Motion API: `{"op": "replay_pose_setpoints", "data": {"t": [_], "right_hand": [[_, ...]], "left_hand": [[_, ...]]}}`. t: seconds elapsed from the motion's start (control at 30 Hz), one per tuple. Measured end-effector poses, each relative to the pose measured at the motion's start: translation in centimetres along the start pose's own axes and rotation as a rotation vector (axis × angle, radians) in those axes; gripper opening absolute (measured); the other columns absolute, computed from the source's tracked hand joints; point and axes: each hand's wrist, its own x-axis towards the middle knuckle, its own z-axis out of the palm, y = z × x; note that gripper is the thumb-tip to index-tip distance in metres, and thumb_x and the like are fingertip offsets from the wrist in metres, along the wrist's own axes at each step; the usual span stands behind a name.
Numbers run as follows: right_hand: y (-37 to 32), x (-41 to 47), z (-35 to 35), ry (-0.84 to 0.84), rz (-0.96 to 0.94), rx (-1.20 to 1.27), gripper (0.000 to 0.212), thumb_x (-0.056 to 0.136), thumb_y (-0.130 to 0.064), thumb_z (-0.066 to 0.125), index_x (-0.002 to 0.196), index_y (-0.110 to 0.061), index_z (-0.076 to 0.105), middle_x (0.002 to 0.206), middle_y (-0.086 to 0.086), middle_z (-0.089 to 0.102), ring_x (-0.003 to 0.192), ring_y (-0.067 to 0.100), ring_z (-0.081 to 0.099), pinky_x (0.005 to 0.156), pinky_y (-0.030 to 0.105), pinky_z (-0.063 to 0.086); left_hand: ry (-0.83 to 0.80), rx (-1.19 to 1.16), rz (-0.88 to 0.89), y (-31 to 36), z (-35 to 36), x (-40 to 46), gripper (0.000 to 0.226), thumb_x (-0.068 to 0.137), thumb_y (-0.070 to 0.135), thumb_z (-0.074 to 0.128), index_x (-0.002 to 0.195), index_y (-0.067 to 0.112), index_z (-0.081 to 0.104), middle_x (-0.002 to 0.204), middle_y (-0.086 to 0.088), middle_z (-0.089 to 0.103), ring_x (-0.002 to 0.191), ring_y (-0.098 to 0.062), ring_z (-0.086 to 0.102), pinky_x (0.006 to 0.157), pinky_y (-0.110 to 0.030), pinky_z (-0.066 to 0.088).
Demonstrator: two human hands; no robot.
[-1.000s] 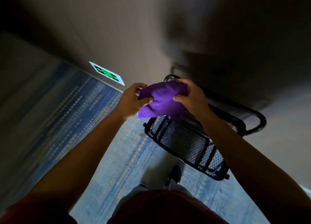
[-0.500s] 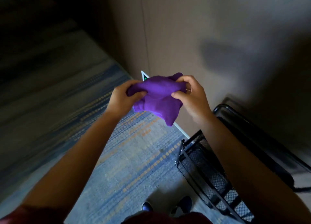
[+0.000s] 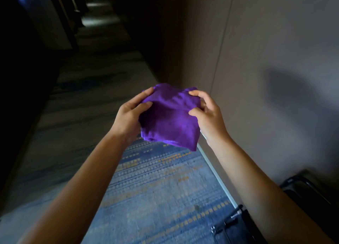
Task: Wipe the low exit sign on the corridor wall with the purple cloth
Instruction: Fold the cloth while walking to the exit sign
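A bunched purple cloth hangs in front of me at chest height, held from both sides. My left hand grips its left edge with thumb on top. My right hand pinches its right edge between thumb and fingers. The low exit sign is hidden behind the cloth and my right wrist; only a thin pale sliver shows at the wall's foot.
The beige corridor wall runs along the right, with a white skirting strip at its base. A black wire-mesh cart stands at the lower right. Blue and yellow patterned carpet stretches ahead into a dark corridor.
My view has lifted from the floor and cart toward the corridor. The exit sign, earlier visible left of the hands, is now covered by the cloth. The cart has slid to the lower right.
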Motion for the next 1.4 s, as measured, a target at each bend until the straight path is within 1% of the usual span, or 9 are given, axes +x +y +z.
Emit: {"op": "replay_pose_setpoints", "data": {"t": [0.2,0.27,0.47,0.67,0.8,0.97,1.2,1.3,1.4], "right_hand": [[-1.4,2.5,4.2,-0.053,-0.039,0.067,0.022,0.081,-0.035,0.071,0.102,-0.040,0.073,0.111,-0.006,0.075,0.104,0.017,0.069,0.094,0.036,0.052],[-1.1,3.4,4.9,-0.089,-0.062,0.027,0.028,0.079,-0.043,0.077,0.106,-0.041,0.073,0.118,-0.008,0.075,0.113,0.014,0.070,0.102,0.037,0.054],[1.6,6.9,4.4,-0.240,-0.025,-0.023,0.053,0.076,-0.021,0.077,0.127,-0.034,0.069,0.131,0.006,0.073,0.122,0.026,0.069,0.112,0.052,0.050],[3.5,11.1,2.9,-0.323,-0.024,-0.010,0.055,0.075,-0.013,0.076,0.121,-0.043,0.070,0.129,-0.002,0.074,0.120,0.017,0.070,0.110,0.039,0.053],[4.8,14.3,1.7,-0.378,-0.007,-0.053,0.060,0.073,-0.014,0.079,0.117,-0.053,0.069,0.118,-0.012,0.077,0.112,0.009,0.072,0.100,0.030,0.054],[6.9,17.5,1.3,-0.492,0.025,-0.183,0.052,0.074,-0.021,0.077,0.116,-0.050,0.071,0.118,-0.010,0.077,0.112,0.016,0.072,0.106,0.046,0.055],[9.4,23.1,3.3,-0.422,0.109,-0.183,0.034,0.065,-0.016,0.068,0.087,-0.040,0.072,0.074,-0.021,0.069,0.074,0.005,0.059,0.071,0.027,0.046],[10.1,26.6,5.0,-0.391,0.073,-0.236,0.039,0.067,-0.012,0.067,0.091,-0.042,0.072,0.086,-0.026,0.073,0.080,-0.005,0.064,0.072,0.013,0.047],[10.7,30.6,7.7,-0.353,-0.003,-0.290,0.044,0.071,-0.013,0.069,0.106,-0.041,0.072,0.113,-0.015,0.076,0.106,0.005,0.070,0.089,0.024,0.054]], "left_hand": [[0.118,-0.079,0.077,2.6,-0.7,0.6,0.039,0.095,-0.002,0.060,0.127,0.017,0.069,0.137,-0.016,0.065,0.118,-0.023,0.063,0.106,-0.037,0.051],[0.137,-0.093,0.116,2.8,-0.7,1.1,0.042,0.093,-0.009,0.059,0.125,0.017,0.069,0.139,-0.015,0.064,0.121,-0.027,0.062,0.109,-0.042,0.049],[0.181,-0.042,0.130,1.3,-1.8,3.3,0.044,0.090,-0.010,0.061,0.121,0.019,0.072,0.124,-0.008,0.070,0.107,-0.018,0.067,0.093,-0.032,0.057],[0.420,0.061,0.036,-3.0,-2.3,5.5,0.034,0.091,0.006,0.070,0.122,0.021,0.072,0.108,-0.005,0.074,0.093,-0.019,0.065,0.072,-0.031,0.058],[0.661,0.619,0.085,-5.4,-2.2,7.5,0.067,0.086,0.036,0.079,0.145,0.022,0.050,0.143,-0.004,0.055,0.123,-0.015,0.057,0.107,-0.040,0.050],[0.270,0.771,0.067,-6.5,-0.9,11.2,0.079,0.078,0.067,0.068,0.145,0.028,0.052,0.142,0.011,0.060,0.131,-0.005,0.057,0.114,-0.036,0.045],[0.107,0.756,0.016,-9.5,-2.5,18.4,0.073,0.085,0.054,0.072,0.148,0.031,0.045,0.121,0.021,0.067,0.107,0.019,0.060,0.084,0.000,0.045],[0.079,0.749,-0.001,-9.2,-4.6,22.7,0.057,0.088,0.040,0.077,0.138,0.031,0.051,0.114,0.020,0.070,0.103,0.013,0.065,0.085,-0.006,0.050],[0.083,0.764,0.008,-7.6,-7.4,27.4,0.041,0.090,0.041,0.074,0.126,0.030,0.058,0.106,0.019,0.071,0.096,0.011,0.066,0.083,-0.009,0.050]]}}
